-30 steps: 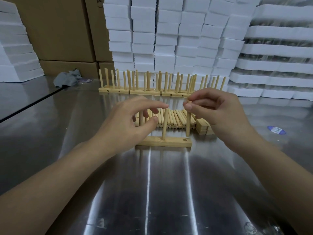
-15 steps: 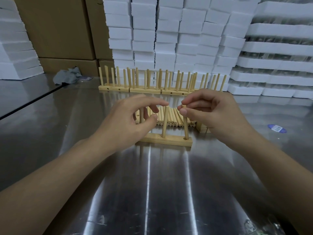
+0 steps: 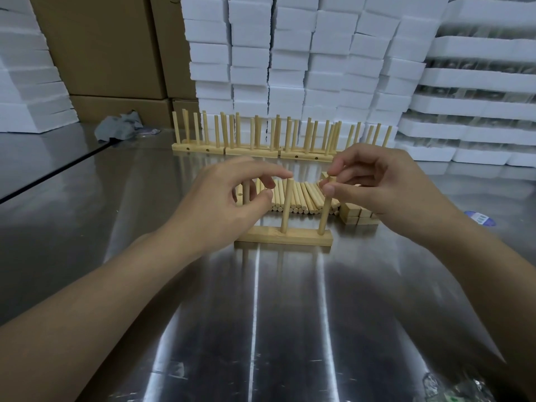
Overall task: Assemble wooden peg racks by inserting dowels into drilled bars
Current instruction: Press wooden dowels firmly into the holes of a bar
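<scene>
A short drilled wooden bar [image 3: 290,238] lies flat on the steel table [image 3: 261,314]. Three dowels stand in it. My right hand [image 3: 385,192] pinches the top of the right dowel [image 3: 324,216], which sits in the end hole and leans slightly. The middle dowel [image 3: 286,207] stands free, with the index fingertip of my left hand [image 3: 217,204] near its top. My left hand's fingers are apart and curve around the left dowel [image 3: 246,192], which is partly hidden behind them.
Loose dowels [image 3: 298,195] lie in a row behind the bar, with stacked blank bars [image 3: 356,216] to their right. Finished racks [image 3: 252,143] line the back. White foam blocks [image 3: 304,53], cardboard boxes [image 3: 110,44], a grey rag [image 3: 119,127] and a blue sticker [image 3: 478,221] surround them.
My right hand has brought the right dowel down into the bar's end hole, which was bare a second ago. My left hand has barely moved.
</scene>
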A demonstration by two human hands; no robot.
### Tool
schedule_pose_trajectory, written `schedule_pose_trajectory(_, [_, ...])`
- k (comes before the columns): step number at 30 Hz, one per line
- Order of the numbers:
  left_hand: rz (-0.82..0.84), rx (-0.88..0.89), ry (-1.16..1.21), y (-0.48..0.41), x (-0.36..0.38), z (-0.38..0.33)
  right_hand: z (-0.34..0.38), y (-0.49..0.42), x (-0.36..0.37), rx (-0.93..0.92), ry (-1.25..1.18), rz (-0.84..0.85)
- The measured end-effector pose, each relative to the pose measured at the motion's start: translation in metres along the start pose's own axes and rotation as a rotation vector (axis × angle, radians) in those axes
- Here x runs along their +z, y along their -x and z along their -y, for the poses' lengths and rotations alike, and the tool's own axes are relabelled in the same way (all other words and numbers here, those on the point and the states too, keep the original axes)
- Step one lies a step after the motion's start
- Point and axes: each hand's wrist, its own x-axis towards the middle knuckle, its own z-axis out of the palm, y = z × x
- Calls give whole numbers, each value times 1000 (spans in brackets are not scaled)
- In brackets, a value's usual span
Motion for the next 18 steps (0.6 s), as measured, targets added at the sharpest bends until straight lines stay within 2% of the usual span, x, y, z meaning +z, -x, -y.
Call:
schedule_pose_trajectory(3, [3, -3, -5, 0, 1, 0, -1, 0, -4, 17, 11, 40])
schedule_pose_trajectory(8, [-4, 4, 7, 0, 1, 1, -11, 1, 7, 111, 142, 233])
schedule_pose_trajectory(11, [-7, -2, 9, 0, 1, 2, -15, -1, 9, 165, 111, 236])
schedule_pose_trajectory(18, [-2, -23, -2, 3, 1, -6, -17, -1, 8, 58, 210, 254])
